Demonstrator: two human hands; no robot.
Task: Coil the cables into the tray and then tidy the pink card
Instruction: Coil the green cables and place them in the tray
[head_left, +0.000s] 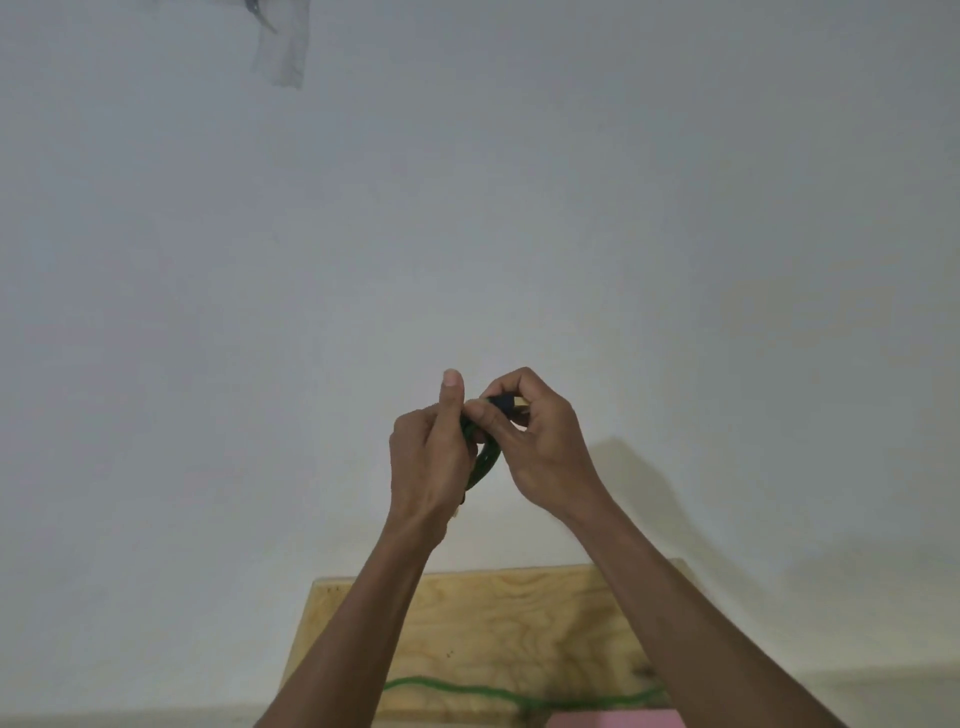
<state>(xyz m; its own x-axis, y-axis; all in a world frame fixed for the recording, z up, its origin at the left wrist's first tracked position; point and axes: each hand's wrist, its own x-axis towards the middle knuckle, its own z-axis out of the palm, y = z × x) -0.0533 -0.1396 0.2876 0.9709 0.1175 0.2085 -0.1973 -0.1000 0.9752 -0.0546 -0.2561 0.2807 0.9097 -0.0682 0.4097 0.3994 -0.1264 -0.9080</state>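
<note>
Both my hands are raised in front of a white wall, close together. My left hand (428, 462) grips a small coil of dark green cable (485, 460), thumb pointing up. My right hand (540, 447) pinches the cable's dark plug end (506, 402) with a pale tip. Below, a second green cable (467, 691) lies stretched across the wooden board (519, 623). A corner of the pink card (613, 719) shows at the bottom edge. No tray is in view.
The white wall (467, 208) fills most of the view. A pale strip of tape or paper (280, 47) hangs on it at the top left. The board's far edge meets the wall.
</note>
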